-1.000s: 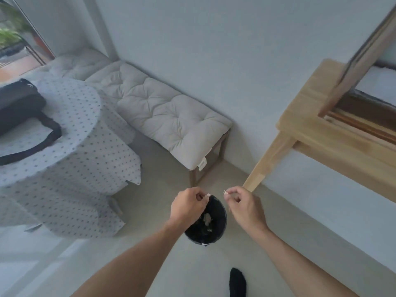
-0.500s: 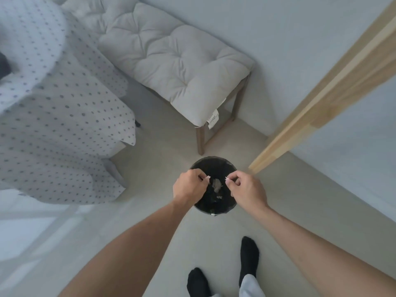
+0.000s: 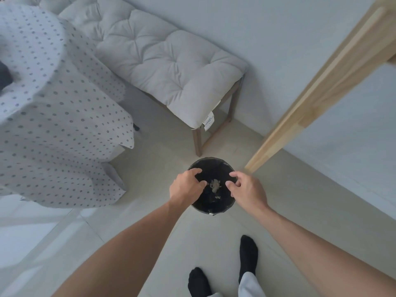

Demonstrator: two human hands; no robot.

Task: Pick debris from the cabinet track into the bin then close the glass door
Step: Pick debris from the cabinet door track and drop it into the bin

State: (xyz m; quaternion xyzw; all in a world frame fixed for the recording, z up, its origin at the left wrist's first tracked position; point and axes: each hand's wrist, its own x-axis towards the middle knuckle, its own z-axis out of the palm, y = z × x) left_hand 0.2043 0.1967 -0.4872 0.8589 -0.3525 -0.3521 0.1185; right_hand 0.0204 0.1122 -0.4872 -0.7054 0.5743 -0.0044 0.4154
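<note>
The only printed matter before me is a white tag (image 3: 208,121) hanging from the front corner of the tufted seat cushion (image 3: 171,67) on the bench. It bears a vertical line of dark capitals and what appears to be a barcode block, but the lettering is too small and blurred for me to read.

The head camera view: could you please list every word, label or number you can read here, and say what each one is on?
White tag hanging from the corner of the bench cushion: it carries printed lines, but they are too small and blurred to read.
Nothing else in view bears any text, including the black bin.
</note>
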